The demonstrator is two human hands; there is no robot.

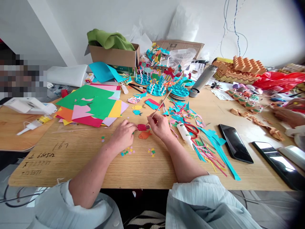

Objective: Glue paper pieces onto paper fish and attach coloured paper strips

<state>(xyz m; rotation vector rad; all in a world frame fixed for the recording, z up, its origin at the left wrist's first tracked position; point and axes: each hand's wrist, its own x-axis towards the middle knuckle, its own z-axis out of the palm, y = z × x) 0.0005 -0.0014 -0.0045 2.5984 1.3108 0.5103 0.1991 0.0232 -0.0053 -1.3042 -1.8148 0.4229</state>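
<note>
our counter (71, 165) is a pale wood-grain board with dark handwritten marks near its left edge, and a white wall (100, 19) rises behind it. our hands are apart but close together near the middle of the counter. the left hand (123, 135) pinches a red paper fish (142, 127), and the right hand (160, 125) grips a thin wooden stick (162, 104) that slants up and away, its lower end at the fish. an orange paper fish (145, 135) lies just beside them, and bits of paper confetti (127, 151) are scattered nearer us.

to the left sits a stack of coloured card (90, 105). to the right, a white glue bottle (184, 135) lies against red-handled scissors (192, 129), near a heap of paper strips (209, 152) and a black phone (234, 143). a second phone (277, 160) lies nearer the right edge. farther off, teal paper sea scenes (156, 86) and a steel flask (201, 78) stand between us and the wall. a co-worker's hand (289, 116) reaches in at the far right.

at the far left, a cardboard box (114, 55) holds a green cloth (109, 39). a red plastic bag (278, 81) lies at the far right.
</note>
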